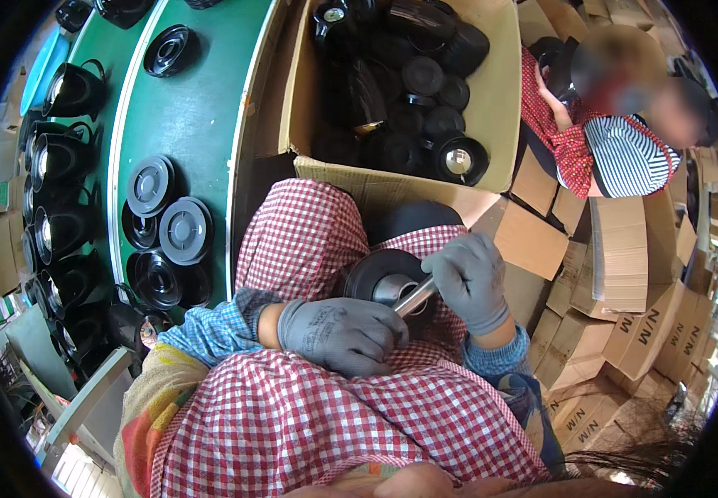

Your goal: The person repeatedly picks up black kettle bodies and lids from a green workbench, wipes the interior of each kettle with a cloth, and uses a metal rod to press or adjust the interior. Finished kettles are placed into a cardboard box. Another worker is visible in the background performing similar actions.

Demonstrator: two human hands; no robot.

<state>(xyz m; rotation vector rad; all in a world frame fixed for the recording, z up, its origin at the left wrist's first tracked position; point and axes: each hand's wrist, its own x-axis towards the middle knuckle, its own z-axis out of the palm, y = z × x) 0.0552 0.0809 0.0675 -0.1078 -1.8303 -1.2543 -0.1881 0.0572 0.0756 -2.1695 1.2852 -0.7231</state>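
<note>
Two gloved hands are working on one black round part [379, 278], which is sitting on the person's lap over a red-checked apron [309, 241], near the middle of the view. Right hand [468, 278] is curling around the part's right rim, fingers closed on it, probably steadying it so the open face is tilting up toward the worker. Left hand [344, 334] is wrapping shut around the lower end of a shiny metal tube [415, 296], whose upper end is pointing into the part's centre; whether it is seated inside, I cannot tell. Lap placement looks like it is serving as a brace, keeping the piece close. Far from the hands, an open cardboard box [492, 100] is holding a heap of similar black parts, within arm's reach ahead. To the left, a green conveyor belt [197, 116] is carrying grey round lids [186, 230] and black bases, with black kettle-like bodies [64, 158] lining its left edge. On the far right, another person in a striped top [629, 153] is bending over their own work, with flat cardboard cartons [624, 249] stacking up below.
</note>
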